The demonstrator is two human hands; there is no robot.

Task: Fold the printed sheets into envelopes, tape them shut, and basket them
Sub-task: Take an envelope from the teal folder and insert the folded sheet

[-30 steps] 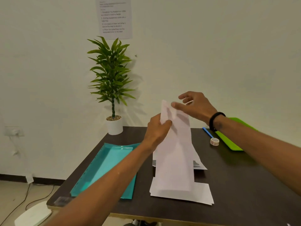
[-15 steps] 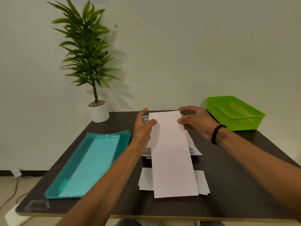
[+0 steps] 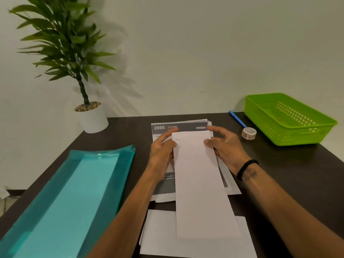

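Between both hands' fingers [image 3: 211, 142], folded sheet [image 3: 201, 183]

There is only one view, from the camera on my head. It looks forward and down over my forearms at the desk [image 3: 297, 174], quite near. It faces the wall [image 3: 186, 53] behind; the wide lens also takes the desk's left corner.

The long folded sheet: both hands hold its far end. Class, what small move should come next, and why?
Probably fold the far end toward the person. The folded sheet is a long narrow strip, not yet envelope-shaped, with the left hand and right hand holding its far corners. The tape roll lies untouched beside the green basket.
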